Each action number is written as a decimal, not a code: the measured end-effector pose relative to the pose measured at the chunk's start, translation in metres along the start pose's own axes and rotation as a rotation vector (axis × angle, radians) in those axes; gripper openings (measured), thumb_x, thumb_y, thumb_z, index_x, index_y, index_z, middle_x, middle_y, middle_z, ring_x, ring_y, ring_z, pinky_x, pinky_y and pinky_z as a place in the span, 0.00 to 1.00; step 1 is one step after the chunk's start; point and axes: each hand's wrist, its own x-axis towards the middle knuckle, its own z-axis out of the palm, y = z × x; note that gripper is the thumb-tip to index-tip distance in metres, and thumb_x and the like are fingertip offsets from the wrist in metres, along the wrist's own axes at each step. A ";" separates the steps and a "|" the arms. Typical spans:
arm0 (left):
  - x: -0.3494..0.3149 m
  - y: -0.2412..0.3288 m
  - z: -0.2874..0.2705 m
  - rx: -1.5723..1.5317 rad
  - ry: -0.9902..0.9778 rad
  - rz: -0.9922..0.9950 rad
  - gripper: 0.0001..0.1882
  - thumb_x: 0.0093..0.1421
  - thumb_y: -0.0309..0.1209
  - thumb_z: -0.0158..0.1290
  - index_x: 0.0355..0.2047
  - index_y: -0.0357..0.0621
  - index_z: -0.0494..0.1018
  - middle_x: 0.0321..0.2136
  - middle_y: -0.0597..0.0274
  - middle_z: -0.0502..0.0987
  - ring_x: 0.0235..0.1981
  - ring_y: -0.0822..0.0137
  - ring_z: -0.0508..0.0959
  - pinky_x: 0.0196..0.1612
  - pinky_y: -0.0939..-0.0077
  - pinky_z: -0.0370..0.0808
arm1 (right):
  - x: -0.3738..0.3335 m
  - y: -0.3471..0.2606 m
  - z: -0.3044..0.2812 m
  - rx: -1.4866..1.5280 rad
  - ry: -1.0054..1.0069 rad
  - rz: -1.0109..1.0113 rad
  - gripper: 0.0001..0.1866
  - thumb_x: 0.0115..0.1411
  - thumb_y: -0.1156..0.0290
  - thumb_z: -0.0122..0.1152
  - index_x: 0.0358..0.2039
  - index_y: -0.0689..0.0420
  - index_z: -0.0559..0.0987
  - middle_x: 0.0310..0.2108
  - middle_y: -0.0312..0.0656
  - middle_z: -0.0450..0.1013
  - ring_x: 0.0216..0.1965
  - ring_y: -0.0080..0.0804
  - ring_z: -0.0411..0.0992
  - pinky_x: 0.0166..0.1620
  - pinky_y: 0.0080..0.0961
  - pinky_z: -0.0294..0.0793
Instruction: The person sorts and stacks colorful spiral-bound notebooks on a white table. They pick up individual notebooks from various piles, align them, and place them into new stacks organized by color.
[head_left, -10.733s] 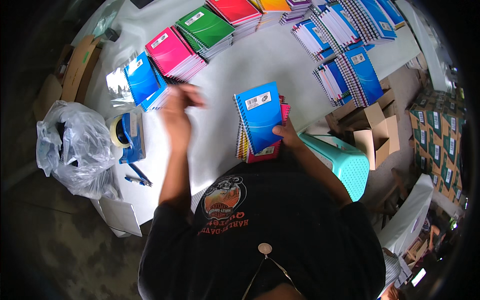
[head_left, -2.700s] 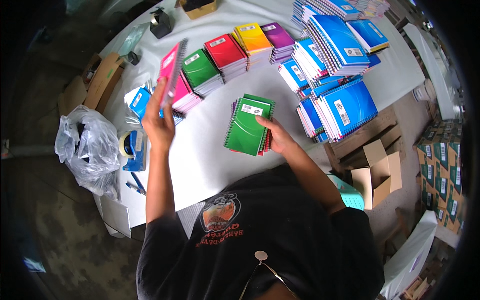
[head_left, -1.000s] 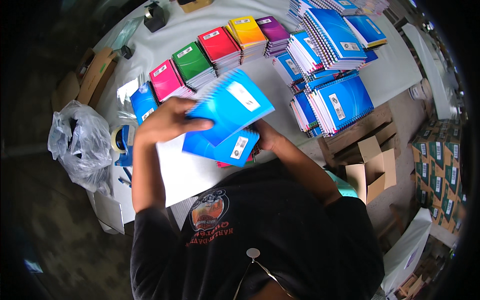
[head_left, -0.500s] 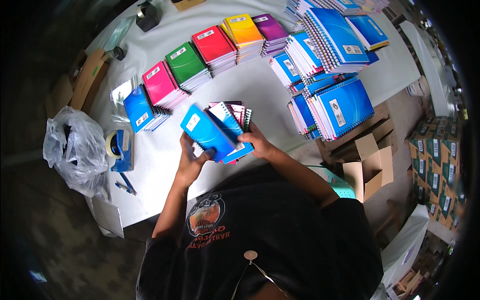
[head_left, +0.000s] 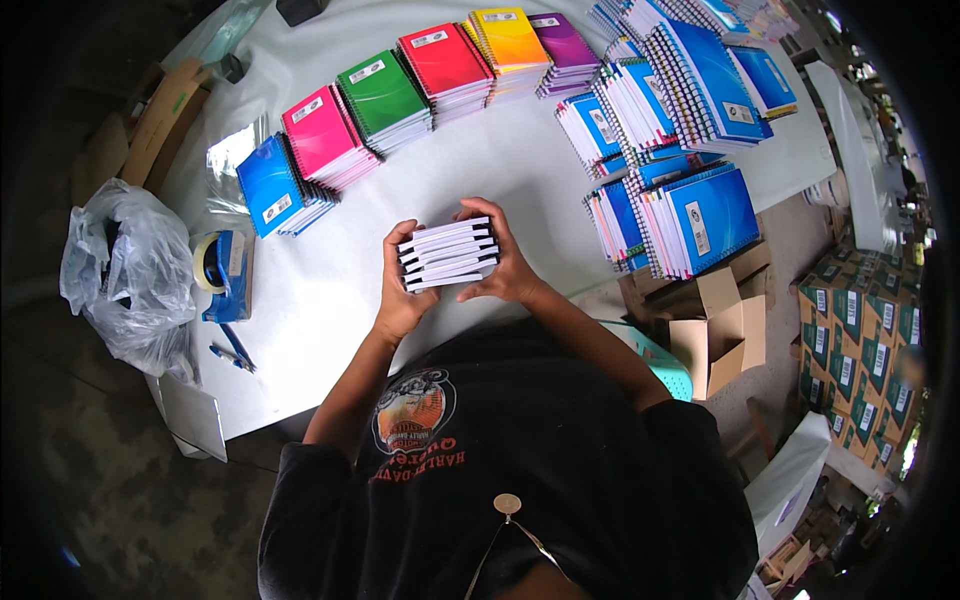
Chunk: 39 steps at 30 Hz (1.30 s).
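Observation:
Between my two hands, over the near part of the table, stands a small stack of spiral notebooks (head_left: 447,254), its white page edges turned up toward me. My left hand (head_left: 402,297) grips the stack's left side and my right hand (head_left: 513,268) wraps its right side. The covers of these notebooks are hidden. Beyond them, an arc of notebook piles runs across the table: blue (head_left: 268,180), pink (head_left: 322,135), green (head_left: 382,92), red (head_left: 443,56), yellow (head_left: 508,40) and purple (head_left: 561,40).
Blue-covered notebooks (head_left: 708,215) are heaped at the table's right. On the left lie a clear plastic bag (head_left: 130,275), a tape dispenser (head_left: 232,275) and pens (head_left: 234,350). Right of the table are an open cardboard box (head_left: 720,335), a teal basket (head_left: 665,365) and stacked cartons (head_left: 860,345).
The fanned blue notebooks in my hands are now gathered into an even stack, turned page edges up. My right hand has moved round its side. The view has shifted slightly.

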 end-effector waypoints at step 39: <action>0.041 0.191 0.245 0.130 -0.818 -0.133 0.27 0.51 0.52 0.56 0.39 0.39 0.71 0.32 0.62 0.75 0.30 0.74 0.73 0.31 0.83 0.68 | -0.106 -0.273 -0.109 0.291 0.903 -0.001 0.19 0.54 0.63 0.58 0.42 0.60 0.70 0.37 0.40 0.72 0.40 0.29 0.71 0.45 0.26 0.71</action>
